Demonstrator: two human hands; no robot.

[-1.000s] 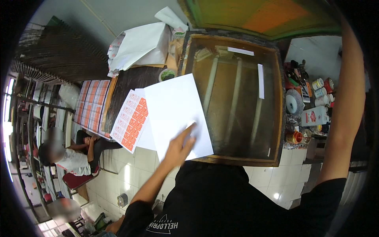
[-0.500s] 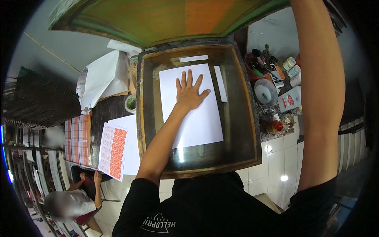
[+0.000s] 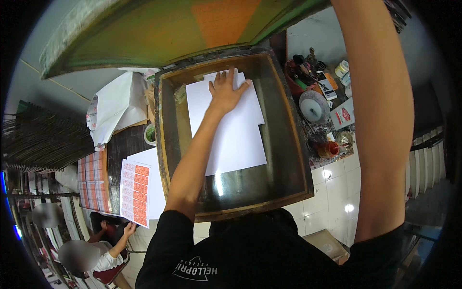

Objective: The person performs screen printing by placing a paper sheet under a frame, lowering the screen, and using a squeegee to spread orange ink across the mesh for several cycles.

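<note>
My left hand [image 3: 225, 98] lies with fingers spread on the upper part of a white sheet of paper [image 3: 233, 149]. The sheet rests on a framed glass tabletop [image 3: 286, 178]. One white strip [image 3: 210, 76] shows at the sheet's top edge, and another [image 3: 259, 113] along its right edge; whether the sheet touches or overlaps them, I cannot tell. Above the far end, a large green and orange screen frame [image 3: 159, 36] is tilted up. My right arm reaches up toward it, but that hand is outside the picture.
At left, a sheet printed in red [image 3: 136, 192] overlaps plain white paper [image 3: 155, 183], with a seated person's hand [image 3: 130, 229] near its corner. Behind them lies a white paper package [image 3: 118, 103]. A side table at right holds a phone [image 3: 327, 89], containers and a red jar [image 3: 328, 149].
My left hand has pushed the white sheet away from me and toward the right, up to the strips, which stood apart from it before. The whole view has shifted slightly.
</note>
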